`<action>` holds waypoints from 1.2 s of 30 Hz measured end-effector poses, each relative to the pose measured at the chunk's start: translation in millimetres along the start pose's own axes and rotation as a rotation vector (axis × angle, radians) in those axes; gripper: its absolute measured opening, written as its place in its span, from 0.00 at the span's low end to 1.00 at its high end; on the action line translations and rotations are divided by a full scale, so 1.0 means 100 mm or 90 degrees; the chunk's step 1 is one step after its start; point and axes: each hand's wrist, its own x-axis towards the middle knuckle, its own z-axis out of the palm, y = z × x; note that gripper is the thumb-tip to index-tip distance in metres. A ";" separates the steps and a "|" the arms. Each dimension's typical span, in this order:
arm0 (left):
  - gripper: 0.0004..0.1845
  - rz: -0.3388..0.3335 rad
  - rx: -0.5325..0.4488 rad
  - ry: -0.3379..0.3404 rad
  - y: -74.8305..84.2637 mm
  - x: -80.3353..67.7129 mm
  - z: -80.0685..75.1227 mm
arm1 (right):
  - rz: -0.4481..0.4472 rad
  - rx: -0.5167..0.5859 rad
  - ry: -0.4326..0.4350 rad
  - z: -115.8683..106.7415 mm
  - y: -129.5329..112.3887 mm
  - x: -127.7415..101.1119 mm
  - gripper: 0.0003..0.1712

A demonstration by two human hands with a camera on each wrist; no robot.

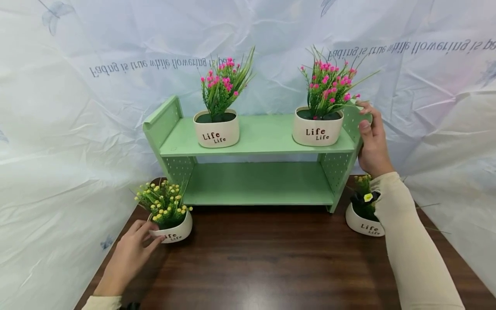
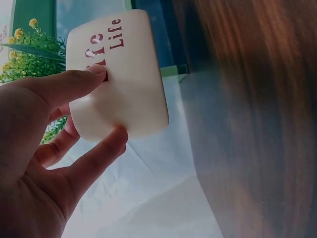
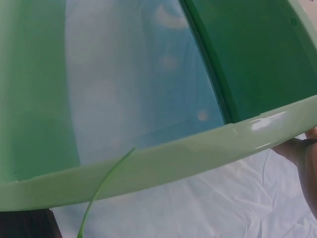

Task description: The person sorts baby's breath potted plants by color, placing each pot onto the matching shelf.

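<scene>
A green two-tier shelf point(image 1: 255, 148) stands at the back of the dark wooden table point(image 1: 271, 262). Two white "Life" pots with pink flowers stand on its top board, one left point(image 1: 216, 128), one right point(image 1: 317, 126). My left hand point(image 1: 133, 249) grips a white pot with yellow flowers point(image 1: 170, 215) on the table left of the shelf; in the left wrist view my thumb and fingers point(image 2: 74, 87) pinch that pot point(image 2: 119, 74). My right hand point(image 1: 372, 137) holds the shelf's right side panel point(image 1: 354, 120); the right wrist view shows the panel's edge point(image 3: 163, 158) close up.
Another white pot with yellow flowers point(image 1: 364, 217) stands on the table right of the shelf, partly hidden behind my right sleeve point(image 1: 410, 241). A crumpled white printed sheet point(image 1: 77, 107) hangs behind and at both sides. The shelf's lower board point(image 1: 257, 183) is bare.
</scene>
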 end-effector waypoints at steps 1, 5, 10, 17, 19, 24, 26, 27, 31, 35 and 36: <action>0.20 0.001 0.000 0.002 0.02 0.01 -0.01 | -0.004 0.003 0.001 0.00 0.00 0.01 0.27; 0.20 0.008 -0.004 0.002 0.07 0.03 -0.03 | -0.006 0.018 0.006 0.01 0.01 0.02 0.25; 0.20 0.030 -0.006 0.001 0.15 0.07 -0.07 | -0.006 0.027 0.004 0.00 0.03 0.02 0.24; 0.20 0.067 -0.011 0.008 0.32 0.19 -0.10 | 0.001 0.030 0.002 0.00 0.01 0.02 0.22; 0.20 0.072 -0.012 0.008 0.36 0.22 -0.10 | 0.007 0.036 0.001 0.01 0.00 0.02 0.21; 0.19 0.083 -0.009 0.007 0.45 0.30 -0.07 | 0.016 0.034 -0.008 0.03 -0.02 0.01 0.20; 0.18 0.097 -0.010 0.004 0.48 0.35 -0.05 | 0.023 0.028 -0.005 0.03 -0.02 0.00 0.21; 0.18 0.106 -0.012 0.002 0.50 0.37 -0.04 | 0.024 0.026 -0.001 0.02 -0.02 0.00 0.22; 0.17 0.140 -0.029 0.001 0.56 0.46 0.03 | 0.023 0.021 0.008 0.00 -0.02 -0.01 0.24; 0.16 0.144 -0.049 0.000 0.60 0.54 0.13 | 0.010 0.024 0.007 -0.01 0.00 0.00 0.25; 0.16 0.142 -0.052 -0.002 0.60 0.56 0.15 | 0.008 0.025 0.005 -0.01 0.01 0.00 0.26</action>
